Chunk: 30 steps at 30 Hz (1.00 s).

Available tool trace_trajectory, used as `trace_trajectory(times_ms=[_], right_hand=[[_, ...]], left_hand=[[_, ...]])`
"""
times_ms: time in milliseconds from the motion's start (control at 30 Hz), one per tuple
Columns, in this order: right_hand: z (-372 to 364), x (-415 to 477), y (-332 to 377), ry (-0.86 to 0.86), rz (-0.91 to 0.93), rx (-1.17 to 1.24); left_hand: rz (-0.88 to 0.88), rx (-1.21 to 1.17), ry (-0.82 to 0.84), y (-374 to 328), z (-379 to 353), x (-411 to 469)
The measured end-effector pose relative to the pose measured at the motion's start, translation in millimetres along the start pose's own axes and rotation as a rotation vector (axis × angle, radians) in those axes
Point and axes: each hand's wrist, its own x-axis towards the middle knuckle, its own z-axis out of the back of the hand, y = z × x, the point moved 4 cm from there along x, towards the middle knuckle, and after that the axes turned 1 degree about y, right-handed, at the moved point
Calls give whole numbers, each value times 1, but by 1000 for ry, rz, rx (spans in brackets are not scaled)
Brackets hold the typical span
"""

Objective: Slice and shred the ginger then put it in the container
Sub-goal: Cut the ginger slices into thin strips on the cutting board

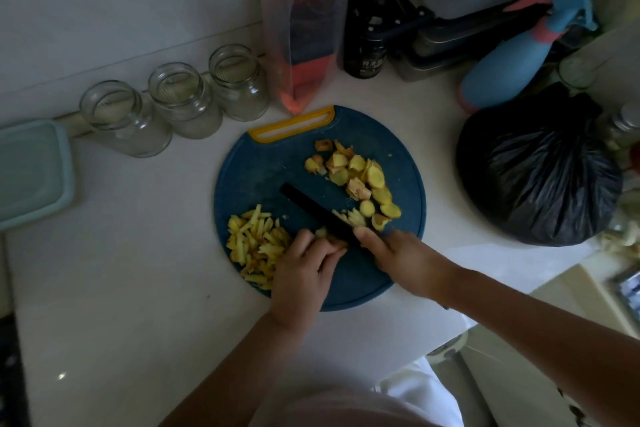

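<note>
Now right hand grips the black knife, left hand pins, fingers curled, a small ginger stack against the blade; fingertips that near the edge could get nicked if the stack slips. Cut shreds lie just left of the left hand, uncut slices beyond the right hand on the board, container well apart leftward.

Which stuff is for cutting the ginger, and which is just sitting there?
For the job: knife, cutting board, ginger slices, ginger shreds, likely the teal container.
Just sitting: glass jars, black bag, spray bottle, dark bottle.
</note>
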Motion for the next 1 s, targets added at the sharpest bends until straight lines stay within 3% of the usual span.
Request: trace_trajectory(times_ms=[167, 367, 1000], right_hand=[[0, -27, -30, -16, -160, 125], [0, -35, -31, -20, -142, 208], [-11, -45, -25, -57, 68, -130]], left_hand=[[-20, 21, 21, -1, 1, 0], [-90, 53, 51, -7, 7, 1], [-74, 55, 29, -7, 10, 1]])
